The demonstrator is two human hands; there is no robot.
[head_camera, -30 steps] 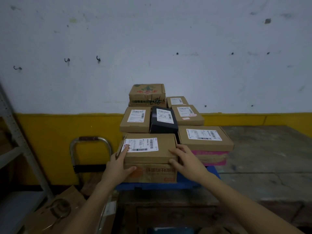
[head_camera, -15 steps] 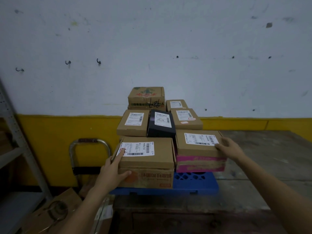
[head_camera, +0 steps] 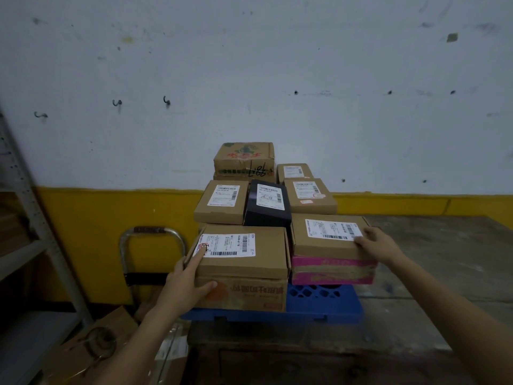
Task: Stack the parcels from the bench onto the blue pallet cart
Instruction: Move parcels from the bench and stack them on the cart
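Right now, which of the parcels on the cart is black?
The black parcel in the second row, middle of three, white label on top; every other parcel shows brown cardboard.

Right of the right hand [head_camera: 380, 245] the bench [head_camera: 444, 262] top lies open. Between the hands, packed parcels [head_camera: 244, 254] wall off the way, rising higher beyond them. Left of the left hand [head_camera: 183, 284] stands the cart handle [head_camera: 152, 231], a shelf rack [head_camera: 30, 218] beyond.
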